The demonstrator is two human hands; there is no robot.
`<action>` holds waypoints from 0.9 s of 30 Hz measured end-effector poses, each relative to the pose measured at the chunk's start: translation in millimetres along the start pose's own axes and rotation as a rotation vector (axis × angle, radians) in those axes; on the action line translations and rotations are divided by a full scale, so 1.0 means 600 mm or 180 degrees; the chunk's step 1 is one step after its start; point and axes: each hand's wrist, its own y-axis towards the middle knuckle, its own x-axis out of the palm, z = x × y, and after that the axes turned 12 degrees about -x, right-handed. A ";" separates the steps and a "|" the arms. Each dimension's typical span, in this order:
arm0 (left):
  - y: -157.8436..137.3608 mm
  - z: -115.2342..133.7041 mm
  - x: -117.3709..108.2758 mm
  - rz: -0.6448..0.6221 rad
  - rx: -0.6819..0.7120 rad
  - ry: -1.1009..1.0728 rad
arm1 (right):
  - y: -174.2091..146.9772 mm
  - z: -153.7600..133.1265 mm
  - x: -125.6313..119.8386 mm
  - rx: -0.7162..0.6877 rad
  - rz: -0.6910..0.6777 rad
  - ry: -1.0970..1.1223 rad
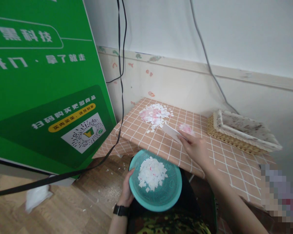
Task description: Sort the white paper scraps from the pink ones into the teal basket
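A teal plastic colander (174, 187) rests over my lap below the table edge. My left hand (127, 187) grips its left rim, fingers closed and partly hidden. Inside lies a heap of small white paper scraps (152, 174) with a few pink bits. My right hand (192, 146) is above the table, shut on a flat white card (172, 132). The card's far end points at a loose pile of white and pinkish paper pieces (155, 114) on the tabletop. Just beyond my right hand is a small pinkish clump (186, 129), partly covered by it.
A brown checked cloth covers the table (197, 113). Toward the right stands a lined wicker basket (244, 133). A green cabinet (39, 97) fills the left, with a black strap (120, 97) hanging before it. White plastic (37, 196) and scattered scraps lie on the floor (92, 211).
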 end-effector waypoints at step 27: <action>-0.002 0.003 -0.001 0.0077 0.0097 0.0015 | 0.019 -0.005 0.020 0.0488 0.0134 -0.0702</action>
